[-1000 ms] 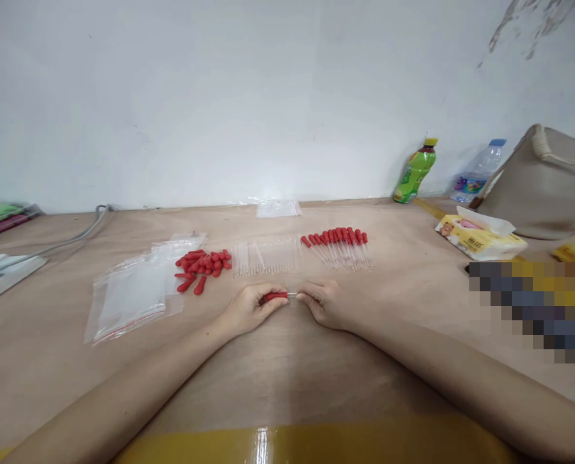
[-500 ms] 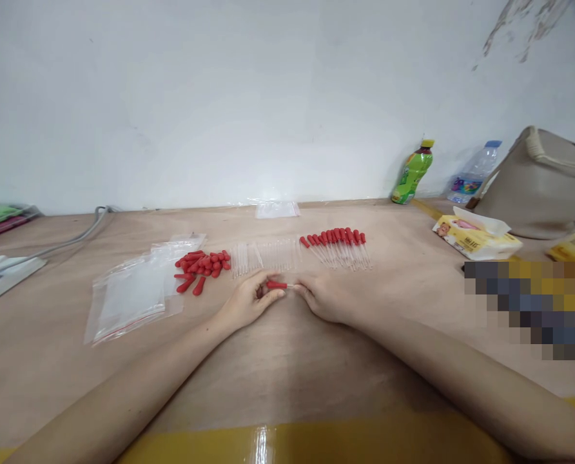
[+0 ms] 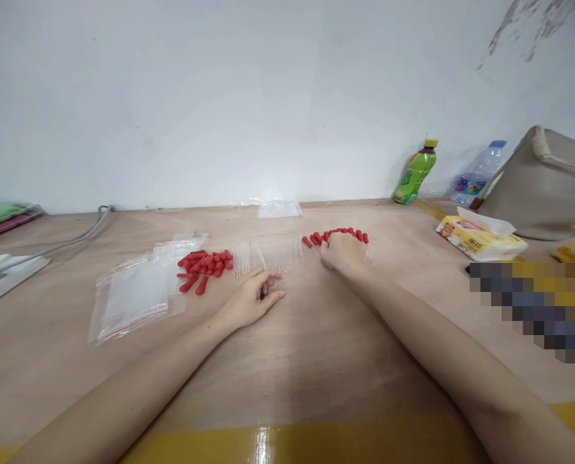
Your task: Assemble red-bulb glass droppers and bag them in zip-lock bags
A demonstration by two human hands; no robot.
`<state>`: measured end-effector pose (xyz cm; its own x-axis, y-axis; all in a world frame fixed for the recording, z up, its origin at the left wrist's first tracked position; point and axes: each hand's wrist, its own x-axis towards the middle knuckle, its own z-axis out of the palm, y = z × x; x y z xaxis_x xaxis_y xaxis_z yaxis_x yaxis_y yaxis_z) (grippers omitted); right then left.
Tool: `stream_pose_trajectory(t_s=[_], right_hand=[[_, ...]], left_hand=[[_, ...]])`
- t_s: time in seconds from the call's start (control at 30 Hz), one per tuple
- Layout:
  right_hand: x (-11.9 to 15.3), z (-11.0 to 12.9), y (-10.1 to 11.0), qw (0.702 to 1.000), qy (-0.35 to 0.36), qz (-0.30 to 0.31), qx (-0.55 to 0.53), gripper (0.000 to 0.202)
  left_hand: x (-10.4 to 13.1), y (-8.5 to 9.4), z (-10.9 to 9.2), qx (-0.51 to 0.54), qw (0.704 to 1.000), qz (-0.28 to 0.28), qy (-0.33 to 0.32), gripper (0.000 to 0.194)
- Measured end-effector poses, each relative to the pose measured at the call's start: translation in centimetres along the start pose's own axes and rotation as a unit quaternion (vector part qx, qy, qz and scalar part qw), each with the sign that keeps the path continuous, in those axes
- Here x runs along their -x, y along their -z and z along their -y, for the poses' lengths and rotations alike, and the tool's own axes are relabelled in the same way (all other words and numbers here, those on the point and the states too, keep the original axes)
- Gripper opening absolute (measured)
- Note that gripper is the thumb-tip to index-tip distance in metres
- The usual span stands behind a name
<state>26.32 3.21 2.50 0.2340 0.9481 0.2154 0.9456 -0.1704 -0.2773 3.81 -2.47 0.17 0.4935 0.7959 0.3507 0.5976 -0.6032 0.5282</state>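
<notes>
My left hand (image 3: 256, 299) rests over the middle of the table with fingers loosely curled, thumb apart and nothing in it. My right hand (image 3: 343, 251) reaches into a row of glass droppers with red rubber bulbs (image 3: 307, 242), hiding much of it. Its fingers are closed on a dropper, which the hand mostly covers. Just beyond my left hand lie several clear glass tubes (image 3: 282, 254) side by side. Left of them is a pile of loose red rubber bulbs (image 3: 205, 263).
Clear zip bags (image 3: 137, 290) lie to the left. A grey cable (image 3: 82, 234) runs at the far left. At the back right stand a green bottle (image 3: 416, 174), a clear bottle (image 3: 478, 174) and a beige bag (image 3: 529, 193), with a yellow tissue pack (image 3: 485, 241) before them.
The red-bulbed dropper has left my left hand, which has stayed nearly in place. My right hand has moved right and away from me, to the row of droppers.
</notes>
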Motion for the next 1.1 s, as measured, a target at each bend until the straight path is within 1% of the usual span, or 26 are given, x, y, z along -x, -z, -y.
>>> stream_pose_trajectory(t_s=[0.1,0.23,0.5,0.73,0.83,0.93,1.1], right_hand=[[-0.2,0.3,-0.5,1.0,0.004,-0.012,0.021,0.026],[-0.4,0.2,-0.7,1.0,-0.005,-0.009,0.014,0.037],[-0.7,-0.2,-1.4,1.0,-0.028,0.002,-0.002,0.035],[-0.4,0.0,-1.1,1.0,-0.015,-0.004,0.013,0.035],[0.1,0.8,-1.0,1.0,0.028,0.002,0.002,0.036],[0.4,2.2,-1.1,0.997,0.071,0.016,-0.001,0.036],[0.0,4.6,-1.7,0.997,0.053,0.057,0.019,0.027]], left_hand=[[0.0,0.0,0.0,0.001,1.0,0.001,-0.001,0.026],[0.0,-0.1,0.1,-0.005,1.0,0.0,-0.004,0.024],[-0.1,-0.1,0.1,-0.02,1.0,0.007,-0.006,0.023],[-0.1,0.0,-0.1,-0.019,1.0,0.006,-0.004,0.02],[-0.1,0.0,-0.1,-0.023,1.0,0.006,-0.007,0.02],[-0.1,0.0,0.0,-0.023,1.0,0.007,-0.009,0.019],[0.0,0.1,-0.1,-0.022,1.0,0.007,-0.013,0.018]])
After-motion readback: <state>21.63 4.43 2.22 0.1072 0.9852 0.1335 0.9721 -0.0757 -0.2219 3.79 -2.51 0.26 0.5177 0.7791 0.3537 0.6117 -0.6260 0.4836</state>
